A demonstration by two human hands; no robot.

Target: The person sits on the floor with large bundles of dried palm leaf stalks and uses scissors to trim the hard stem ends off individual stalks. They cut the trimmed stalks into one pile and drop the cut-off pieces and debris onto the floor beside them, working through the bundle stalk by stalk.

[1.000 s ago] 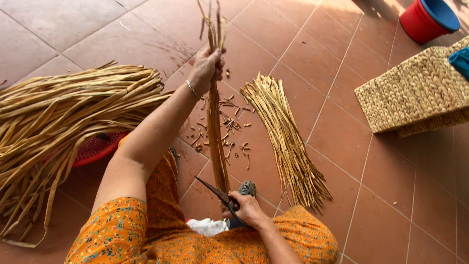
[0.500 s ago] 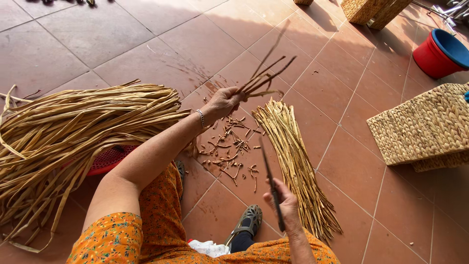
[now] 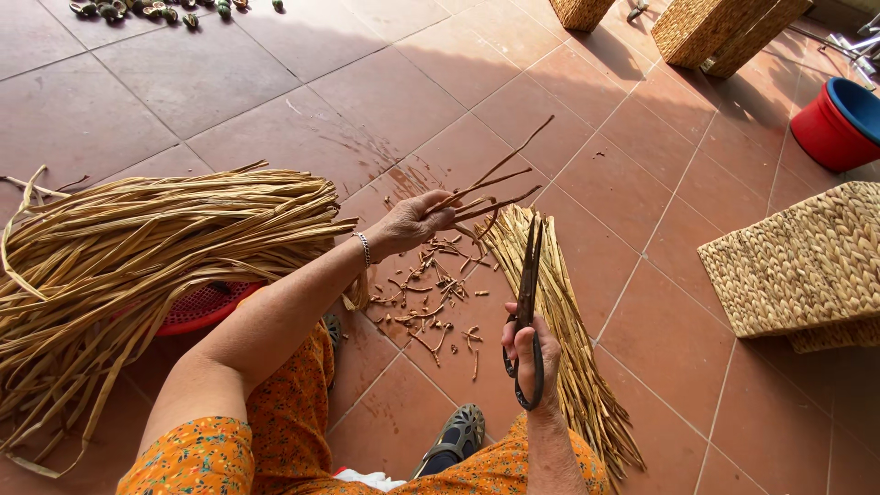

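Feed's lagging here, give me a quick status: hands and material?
Left hand grips cut stems. Right hand holds scissors, blades closed. Trimmed bundle on the floor beneath.

The scene is bright, in strong daylight. The light falls from the upper right, so the woven baskets (image 3: 724,32) at the top throw long, dark shadows to the left over the tiled floor (image 3: 229,92). The left hand (image 3: 412,225) and the forearm are lit warmly, with soft shadows below them. The picture is sharp in the middle. The tile lines bend near the edges, a wide-lens distortion. No strong glare shows.
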